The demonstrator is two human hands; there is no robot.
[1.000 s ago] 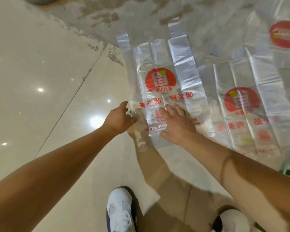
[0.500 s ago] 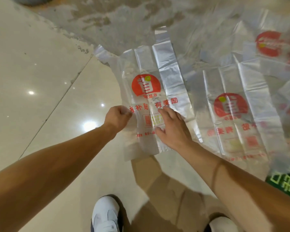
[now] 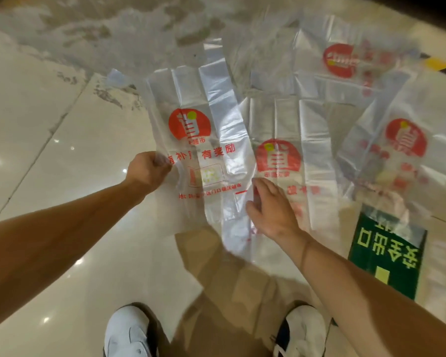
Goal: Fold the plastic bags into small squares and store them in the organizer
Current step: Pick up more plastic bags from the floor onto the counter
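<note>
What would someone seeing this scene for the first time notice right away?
Clear plastic bags with round red logos lie spread across the glossy pale tiled floor; the nearest clear plastic bag sits centre frame. The left hand pinches its left edge while the right hand grips its lower right edge. A green floor sign with pale lettering lies at the right, and two white shoes show at the bottom.
</note>
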